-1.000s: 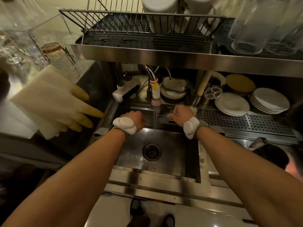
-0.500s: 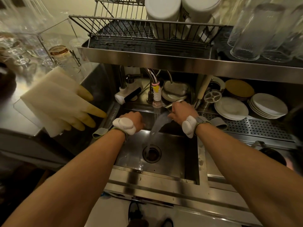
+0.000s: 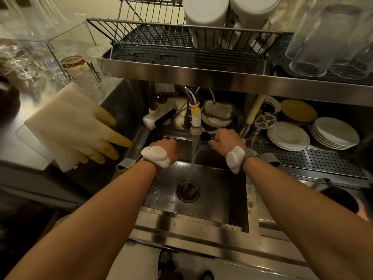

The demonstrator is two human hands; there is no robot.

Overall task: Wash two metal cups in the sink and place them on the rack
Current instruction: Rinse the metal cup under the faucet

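Both my hands hang over the back of the steel sink (image 3: 222,199). My right hand (image 3: 226,141) is closed on a shiny metal cup (image 3: 206,134), whose dark mouth and rim show just right of the tap nozzle (image 3: 195,126). Water streams from the nozzle between my hands down to the drain (image 3: 188,189). My left hand (image 3: 168,147) is curled, knuckles up, left of the stream; its fingers and anything in them are hidden. A second cup is not visible. The wire rack (image 3: 151,37) stands on the shelf above the sink.
Two white containers (image 3: 205,17) sit in the rack, with upturned glasses (image 3: 314,49) to their right. Pale rubber gloves (image 3: 76,126) lie on the left counter. Stacked plates (image 3: 288,136) rest on the perforated drainboard (image 3: 314,158) at right. Glassware (image 3: 26,63) fills the far left.
The tap was dry a second ago and water runs now. My right hand has risen toward the nozzle. The view has tilted up, showing more of the rack.
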